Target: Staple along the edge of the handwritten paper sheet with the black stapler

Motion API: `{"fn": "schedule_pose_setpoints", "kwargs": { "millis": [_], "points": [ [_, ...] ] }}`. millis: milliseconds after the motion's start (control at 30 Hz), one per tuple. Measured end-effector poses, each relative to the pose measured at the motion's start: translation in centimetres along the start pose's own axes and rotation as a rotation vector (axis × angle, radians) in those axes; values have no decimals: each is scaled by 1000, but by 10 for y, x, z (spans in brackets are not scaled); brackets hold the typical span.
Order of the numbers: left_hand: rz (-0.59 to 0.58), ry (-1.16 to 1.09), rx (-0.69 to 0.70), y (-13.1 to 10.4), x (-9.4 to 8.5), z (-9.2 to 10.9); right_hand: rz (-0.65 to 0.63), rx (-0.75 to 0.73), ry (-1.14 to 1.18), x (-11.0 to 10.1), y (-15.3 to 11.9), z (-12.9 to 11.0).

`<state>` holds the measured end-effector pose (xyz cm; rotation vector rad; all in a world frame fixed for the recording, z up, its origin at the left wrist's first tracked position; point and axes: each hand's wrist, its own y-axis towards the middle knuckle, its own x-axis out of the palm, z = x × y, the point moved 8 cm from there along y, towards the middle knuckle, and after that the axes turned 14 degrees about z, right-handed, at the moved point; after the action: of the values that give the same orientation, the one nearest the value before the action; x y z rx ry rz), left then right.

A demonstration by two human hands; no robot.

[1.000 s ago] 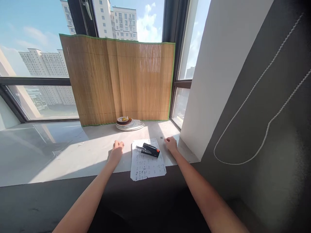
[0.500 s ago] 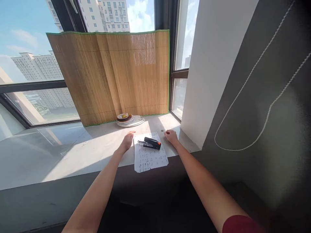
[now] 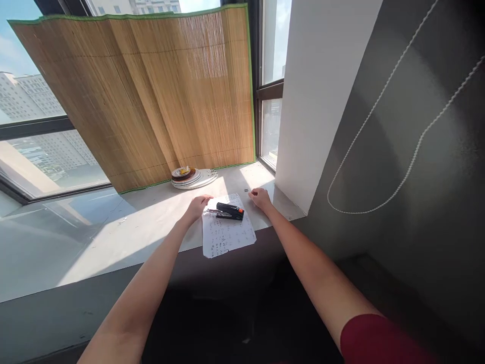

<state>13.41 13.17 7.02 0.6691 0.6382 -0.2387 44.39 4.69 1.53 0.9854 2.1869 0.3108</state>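
Note:
A black stapler (image 3: pixel 230 212) with an orange patch lies opened up on a sheet of paper (image 3: pixel 229 237) covered in handwriting, whose near end hangs over the sill's edge. My left hand (image 3: pixel 197 207) is at the paper's upper left side, fingers apart and pointing toward the stapler, holding nothing. To the right of the paper, my right hand (image 3: pixel 260 197) rests on the sill with its fingers curled together; whatever they may hold is too small to make out. Small grey staples (image 3: pixel 246 190) lie just beyond its fingertips.
Stacked plates (image 3: pixel 185 176) with a yellow item on top stand at the back of the windowsill (image 3: pixel 151 212). Behind them a bamboo mat (image 3: pixel 151 96) leans against the window. A beaded cord (image 3: pixel 373 108) hangs at the right, beside the white wall (image 3: pixel 318 96).
The view has tilted down and shifted slightly to the right. My left hand has come nearer to the paper and the stapler. My right hand stays beside the small staples.

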Motion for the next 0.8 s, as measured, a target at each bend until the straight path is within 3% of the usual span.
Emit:
{"fn": "schedule_pose_setpoints", "kwargs": {
  "millis": [200, 300, 433, 600, 800],
  "points": [
    [237, -122, -88, -27, -3, -20, -13, 29, 0, 1, 1, 4],
    [280, -112, -64, -32, -6, -19, -19, 27, -10, 2, 0, 4],
    [195, -135, -50, -33, 0, -14, -22, 29, -12, 1, -1, 4],
    [169, -135, -84, -36, 3, -18, -20, 36, 3, 1, -1, 4],
    [0, -167, 12, -39, 15, -11, -41, 38, 18, 3, -1, 6]
  ]
}}
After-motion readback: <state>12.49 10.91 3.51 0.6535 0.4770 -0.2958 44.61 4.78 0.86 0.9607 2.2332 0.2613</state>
